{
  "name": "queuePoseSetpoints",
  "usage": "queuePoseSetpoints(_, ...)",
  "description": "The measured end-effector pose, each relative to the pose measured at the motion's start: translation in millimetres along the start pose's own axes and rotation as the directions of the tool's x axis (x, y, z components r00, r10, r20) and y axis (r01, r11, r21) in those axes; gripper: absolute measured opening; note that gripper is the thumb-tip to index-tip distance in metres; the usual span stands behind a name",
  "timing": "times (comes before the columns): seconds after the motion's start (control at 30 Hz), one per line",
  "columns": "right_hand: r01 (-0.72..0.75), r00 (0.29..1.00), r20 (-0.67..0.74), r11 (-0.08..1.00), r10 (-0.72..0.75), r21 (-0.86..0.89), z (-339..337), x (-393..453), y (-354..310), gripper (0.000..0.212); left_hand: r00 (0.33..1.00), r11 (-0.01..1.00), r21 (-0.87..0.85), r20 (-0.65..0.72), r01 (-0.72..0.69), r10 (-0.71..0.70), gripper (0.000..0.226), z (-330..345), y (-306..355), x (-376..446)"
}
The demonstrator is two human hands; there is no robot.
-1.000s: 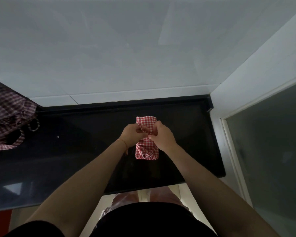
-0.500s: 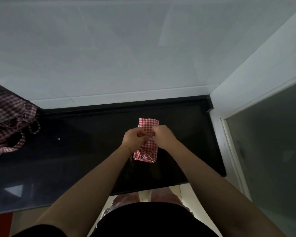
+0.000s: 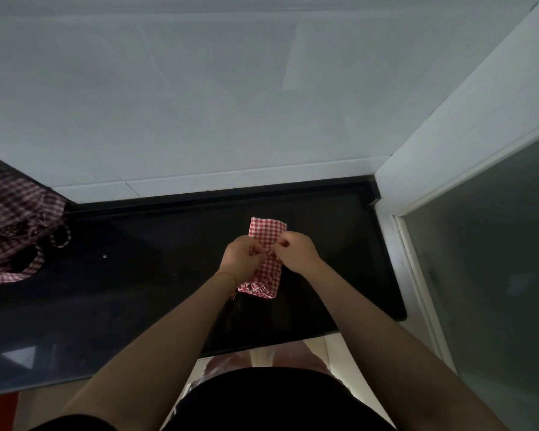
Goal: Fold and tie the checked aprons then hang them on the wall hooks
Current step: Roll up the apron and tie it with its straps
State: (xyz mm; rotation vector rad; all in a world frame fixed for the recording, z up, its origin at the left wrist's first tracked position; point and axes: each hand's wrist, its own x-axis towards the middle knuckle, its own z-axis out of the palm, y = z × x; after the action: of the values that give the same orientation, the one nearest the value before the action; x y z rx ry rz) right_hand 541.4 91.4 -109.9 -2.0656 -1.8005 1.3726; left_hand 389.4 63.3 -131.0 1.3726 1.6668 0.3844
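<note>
On the dark desk [image 3: 143,275], toward its right end: the folded red checked apron [image 3: 266,231] is lain lengthwise, its far end showing beyond the knuckles and its gathered near end showing below the left wrist.
Change: against the view a second ago, both hands have been drawn closer together over the bundle's middle, and the bundle has been tilted slightly.
Left hand [image 3: 241,255]: its grip is curled, with a bit of strap or cloth pinched at the bundle's middle.
Right hand [image 3: 296,250]: its fingers are curled likewise, the thumb being pressed down where the tie crosses.
Meaning for the task: the knot is judged to be under tightening; hanging is not yet begun, and no wall hooks are seen.
Second apron [image 3: 10,231]: a darker checked heap is left unfolded at the desk's left end, well apart.
Edges: the bundle is kept well inside the front edge; the white side wall [image 3: 448,126] and the glass panel [image 3: 486,259] close the right.
Open room: bare surface is offered to the left of the hands.
</note>
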Motion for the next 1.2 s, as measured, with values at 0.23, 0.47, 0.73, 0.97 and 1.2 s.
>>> queuePoseSetpoints(0.23, -0.144, 0.965, -0.188, 0.967, 0.185, 0.212, 11.9, -11.0, 16.8, 0.012, 0.985, 0.995, 0.016, -0.142, 0.1, -0.097, 0.01, -1.1, -16.5, -13.6)
queuePoseSetpoints(0.47, -0.21, 0.924, -0.229, 0.907, 0.307, 0.366, 9.4, -9.0, 23.6, 0.007, 0.921, 0.885, -0.253, 0.102, 0.39, -0.377, 0.005, -10.9, -17.3, -13.5)
queuePoseSetpoints(0.73, -0.087, 0.992, 0.091, 0.995, 0.083, 0.045, -3.7, -7.5, 18.8, 0.017, 0.962, 0.958, 0.25, 0.194, 0.143, -0.194, 0.009, -20.0, 2.8, -5.6)
queuePoseSetpoints(0.97, -0.002, 0.979, 0.193, 0.957, 0.06, -0.29, 7.9, -8.0, 2.8, 0.025, 0.953, 0.766, 0.641, 0.201, 0.048, -0.228, 0.019, -8.9, 23.0, -5.4)
queuePoseSetpoints(1.2, -0.176, 0.971, 0.181, 0.979, 0.155, 0.103, 14.9, -10.5, 3.3, 0.02, 0.924, 0.957, 0.168, 0.263, 0.238, -0.276, 0.021, -4.9, 20.6, -5.2)
